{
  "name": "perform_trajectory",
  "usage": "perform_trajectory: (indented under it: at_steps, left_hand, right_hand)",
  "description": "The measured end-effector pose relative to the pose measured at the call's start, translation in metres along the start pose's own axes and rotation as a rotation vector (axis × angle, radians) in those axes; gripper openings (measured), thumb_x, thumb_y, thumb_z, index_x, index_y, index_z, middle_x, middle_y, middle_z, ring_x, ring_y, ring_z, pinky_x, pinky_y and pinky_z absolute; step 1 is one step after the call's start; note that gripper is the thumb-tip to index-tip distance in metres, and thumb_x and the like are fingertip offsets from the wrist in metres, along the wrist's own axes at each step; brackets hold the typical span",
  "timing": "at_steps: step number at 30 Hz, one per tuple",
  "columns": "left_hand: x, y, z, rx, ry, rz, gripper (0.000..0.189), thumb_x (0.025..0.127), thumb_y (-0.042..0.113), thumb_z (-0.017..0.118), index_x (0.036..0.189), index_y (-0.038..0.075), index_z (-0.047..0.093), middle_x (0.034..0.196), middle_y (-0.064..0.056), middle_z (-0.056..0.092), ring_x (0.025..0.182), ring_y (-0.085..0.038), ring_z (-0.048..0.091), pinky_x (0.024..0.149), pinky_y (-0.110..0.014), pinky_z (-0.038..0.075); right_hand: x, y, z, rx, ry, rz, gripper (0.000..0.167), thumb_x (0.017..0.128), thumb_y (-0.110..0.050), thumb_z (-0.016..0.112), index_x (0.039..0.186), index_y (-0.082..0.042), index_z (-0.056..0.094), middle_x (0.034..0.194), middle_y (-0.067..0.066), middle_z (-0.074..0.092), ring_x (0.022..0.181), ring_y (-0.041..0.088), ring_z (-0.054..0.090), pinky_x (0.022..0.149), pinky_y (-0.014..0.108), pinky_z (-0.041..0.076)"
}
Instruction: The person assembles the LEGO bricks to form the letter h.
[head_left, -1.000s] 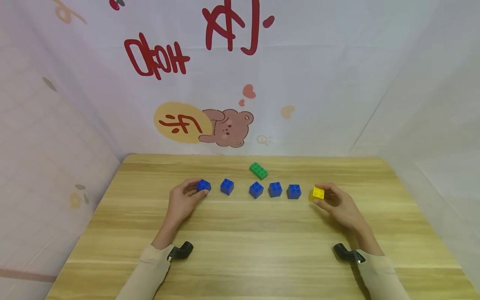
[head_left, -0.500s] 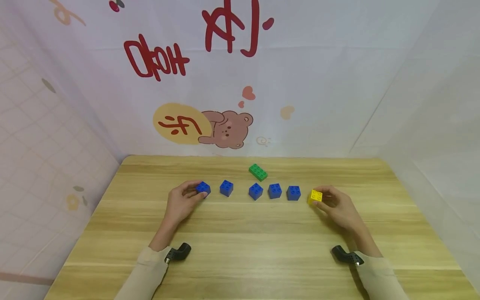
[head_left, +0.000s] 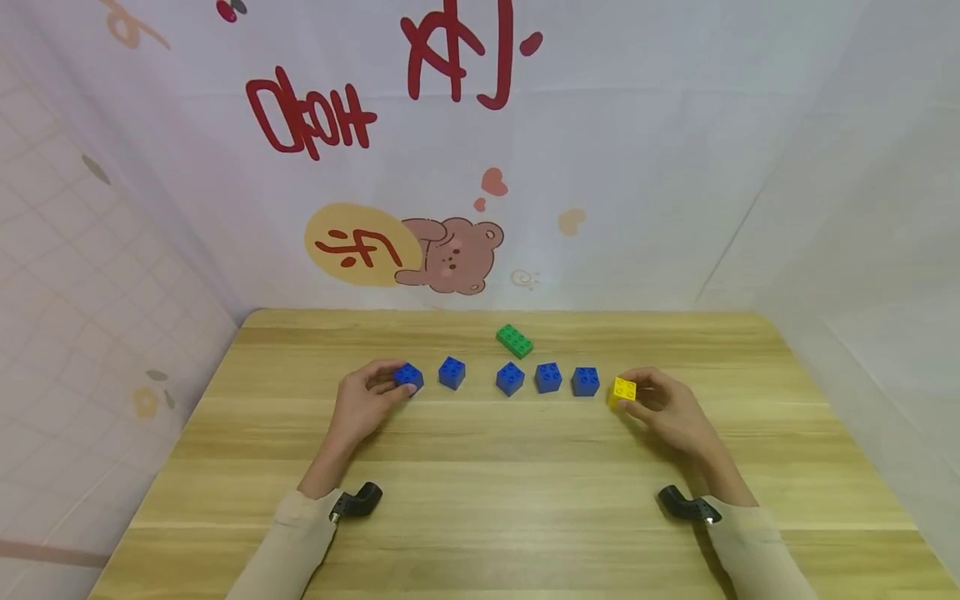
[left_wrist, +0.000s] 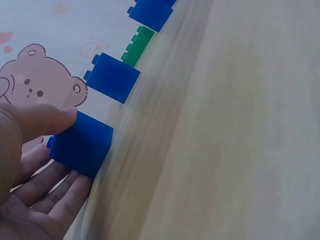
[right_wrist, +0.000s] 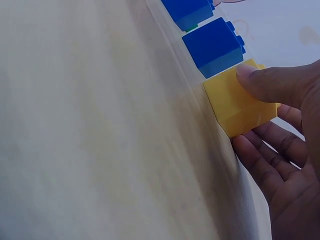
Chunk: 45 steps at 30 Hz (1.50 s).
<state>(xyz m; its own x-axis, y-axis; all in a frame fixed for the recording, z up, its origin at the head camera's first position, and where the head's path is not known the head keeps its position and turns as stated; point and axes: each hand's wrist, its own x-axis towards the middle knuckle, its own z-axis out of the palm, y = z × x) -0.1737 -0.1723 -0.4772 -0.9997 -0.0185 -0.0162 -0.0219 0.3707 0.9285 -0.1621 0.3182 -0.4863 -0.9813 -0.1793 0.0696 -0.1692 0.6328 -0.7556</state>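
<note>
At the left end of a row of toy bricks, my left hand (head_left: 365,406) pinches a blue brick (head_left: 408,377) between thumb and fingers. The left wrist view shows the thumb on the near face of that blue brick (left_wrist: 84,142) and fingers behind and below it. My right hand (head_left: 670,410) holds a yellow brick (head_left: 622,392) at the row's right end. In the right wrist view the thumb lies over the yellow brick (right_wrist: 237,100), fingers on its far side. Just left of it stands another blue brick (head_left: 586,382).
Between the hands are more blue bricks, one nearer the left hand (head_left: 452,373) and two mid-row, a blue brick (head_left: 510,379) and a blue brick (head_left: 548,377). A longer green brick (head_left: 515,341) lies behind them on the wooden table (head_left: 480,500). A printed white curtain (head_left: 637,167) rises behind.
My right hand has moved left with the yellow brick, closing the gap to the nearest blue brick. The left hand and its brick have barely shifted.
</note>
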Motion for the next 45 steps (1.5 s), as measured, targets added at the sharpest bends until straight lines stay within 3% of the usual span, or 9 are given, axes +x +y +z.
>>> perform_trajectory:
  at_steps: [4,9,17,21,31,39,45]
  left_hand:
    - [-0.001,-0.001,0.000,0.004,-0.015,0.001,0.044,0.090,0.015,0.081,0.131,0.008,0.067,0.131,-0.021,0.068,0.121,-0.036,0.068,0.098,-0.036,0.060]
    - [0.000,-0.002,0.001,-0.013,-0.028,0.012,0.044,0.090,0.013,0.080,0.132,0.007,0.067,0.131,-0.021,0.067,0.121,-0.036,0.068,0.097,-0.032,0.060]
    - [-0.001,-0.001,0.003,-0.036,-0.066,0.037,0.044,0.089,0.012,0.081,0.131,0.006,0.068,0.131,-0.021,0.067,0.121,-0.036,0.067,0.097,-0.030,0.060]
    - [0.000,0.000,0.006,-0.051,-0.088,0.051,0.043,0.089,0.011,0.081,0.130,0.006,0.068,0.132,-0.021,0.067,0.121,-0.036,0.067,0.097,-0.029,0.060]
    - [-0.003,0.000,0.005,-0.043,-0.121,0.062,0.042,0.090,0.009,0.079,0.130,0.005,0.068,0.134,-0.020,0.066,0.120,-0.037,0.068,0.096,-0.028,0.060]
    - [-0.003,-0.002,0.005,-0.061,-0.149,0.076,0.044,0.089,0.010,0.080,0.131,0.005,0.067,0.135,-0.020,0.065,0.122,-0.037,0.067,0.098,-0.029,0.059]
    - [-0.003,-0.002,0.007,-0.061,-0.155,0.089,0.043,0.090,0.010,0.079,0.131,0.005,0.067,0.136,-0.020,0.065,0.122,-0.036,0.067,0.098,-0.028,0.059]
  right_hand:
    - [0.000,-0.001,0.002,-0.001,-0.005,-0.008,0.038,0.094,-0.022,0.077,0.128,-0.014,0.064,0.123,0.008,0.070,0.110,0.025,0.069,0.094,0.013,0.051]
    - [0.000,0.000,0.003,-0.005,-0.003,-0.005,0.036,0.093,-0.022,0.077,0.126,-0.015,0.064,0.121,0.007,0.071,0.107,0.021,0.069,0.094,0.016,0.053]
    - [0.001,-0.004,0.003,0.020,-0.030,-0.016,0.036,0.093,-0.022,0.078,0.125,-0.013,0.064,0.122,0.008,0.071,0.113,0.028,0.069,0.101,0.042,0.058]
    - [0.001,-0.004,0.002,0.023,-0.037,-0.022,0.035,0.093,-0.021,0.078,0.124,-0.013,0.065,0.122,0.008,0.071,0.115,0.030,0.069,0.103,0.048,0.056]
    - [0.003,-0.006,0.007,0.060,-0.056,-0.043,0.034,0.091,-0.021,0.080,0.121,-0.013,0.066,0.121,0.008,0.070,0.115,0.030,0.068,0.102,0.041,0.058]
    - [0.001,-0.006,0.011,0.073,-0.058,-0.030,0.035,0.089,-0.025,0.083,0.119,-0.017,0.067,0.120,0.002,0.071,0.113,0.017,0.068,0.099,0.017,0.054]
    - [0.003,-0.008,0.012,0.084,-0.061,-0.054,0.035,0.089,-0.022,0.082,0.119,-0.014,0.067,0.119,0.005,0.071,0.109,0.014,0.068,0.099,0.019,0.056]
